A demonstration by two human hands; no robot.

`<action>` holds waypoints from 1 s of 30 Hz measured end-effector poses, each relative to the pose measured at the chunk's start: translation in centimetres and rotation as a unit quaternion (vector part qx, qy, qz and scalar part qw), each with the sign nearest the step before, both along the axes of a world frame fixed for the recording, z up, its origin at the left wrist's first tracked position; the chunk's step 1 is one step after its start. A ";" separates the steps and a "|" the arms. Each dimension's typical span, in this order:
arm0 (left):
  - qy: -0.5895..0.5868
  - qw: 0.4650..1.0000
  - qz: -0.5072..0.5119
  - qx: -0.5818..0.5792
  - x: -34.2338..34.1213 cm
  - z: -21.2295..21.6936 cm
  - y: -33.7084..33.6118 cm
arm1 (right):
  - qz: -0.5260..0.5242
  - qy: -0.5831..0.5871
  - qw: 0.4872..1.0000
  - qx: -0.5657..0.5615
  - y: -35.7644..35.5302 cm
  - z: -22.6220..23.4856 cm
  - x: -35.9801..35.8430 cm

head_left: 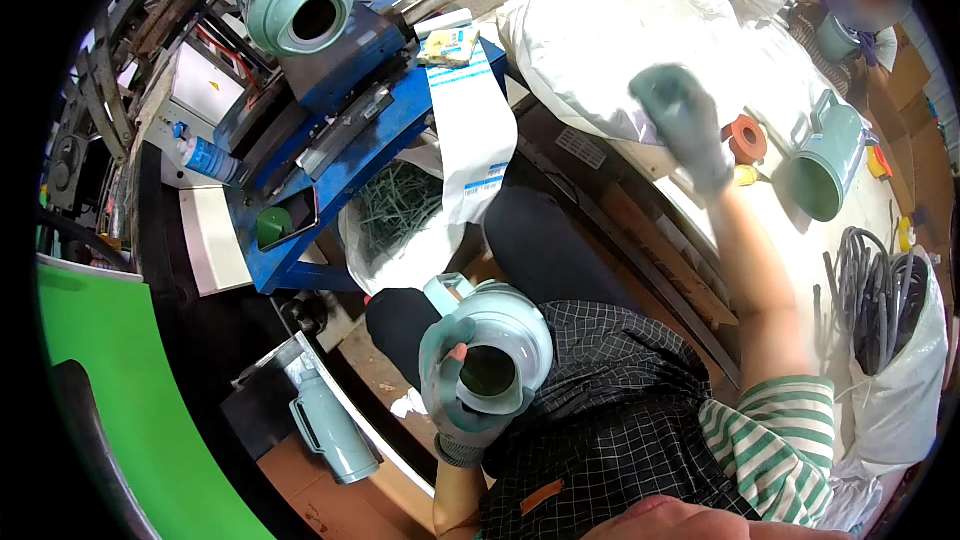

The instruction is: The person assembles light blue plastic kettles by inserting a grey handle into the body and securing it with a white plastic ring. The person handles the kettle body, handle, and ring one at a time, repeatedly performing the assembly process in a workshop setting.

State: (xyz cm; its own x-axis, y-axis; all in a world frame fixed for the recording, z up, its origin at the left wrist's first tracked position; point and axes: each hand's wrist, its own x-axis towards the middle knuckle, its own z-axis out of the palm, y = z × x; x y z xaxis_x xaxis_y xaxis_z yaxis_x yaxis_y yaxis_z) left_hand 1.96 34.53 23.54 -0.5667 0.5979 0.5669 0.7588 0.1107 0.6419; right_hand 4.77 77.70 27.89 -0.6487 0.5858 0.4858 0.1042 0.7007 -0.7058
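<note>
The pale-green handled jug [520, 325] tilts, mouth open.

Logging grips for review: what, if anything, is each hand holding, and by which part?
The left hand holds a pale green jug at its open end. The right hand is blurred; whether it holds anything cannot be told.

I record the round, handled plastic jug body [528, 323] as pale blue-green. My fabric-gloved left hand [455, 392]: grey-green, darker grey ribbed cuff [461, 453]. My fabric apron [620, 410]: black, fine white grid. My short fabric sleeve [775, 430]: green-and-white stripes. Thick ring-shaped roll [736, 131]: orange-red. Angular metal bench [388, 152]: blue.
</note>
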 end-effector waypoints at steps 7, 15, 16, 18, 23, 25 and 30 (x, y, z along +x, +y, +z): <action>0.002 0.998 0.042 -0.056 1.0 0.3 0.6 | -0.159 -0.192 0.934 0.255 8.3 -0.5 -4.4; 0.106 0.985 0.120 -0.068 1.0 0.1 0.5 | 0.002 0.104 0.991 0.084 0.0 2.0 -4.2; 0.138 0.981 0.132 -0.044 0.7 0.3 1.1 | 0.090 0.107 0.980 -0.144 -3.4 3.1 -3.8; 0.189 0.972 0.124 -0.061 0.1 1.2 1.4 | 0.270 0.017 0.871 -0.410 -10.4 4.7 -2.2; 0.213 0.972 0.095 -0.039 -0.8 1.4 0.9 | 0.451 -0.048 0.820 -0.348 -18.3 2.9 -0.9; 0.158 0.978 0.134 -0.024 0.0 1.7 0.3 | 0.464 0.031 0.869 -0.168 -16.7 4.1 -1.0; 0.162 0.970 0.121 -0.138 0.2 0.0 -0.5 | 0.524 -0.053 0.821 0.222 -19.6 3.4 0.2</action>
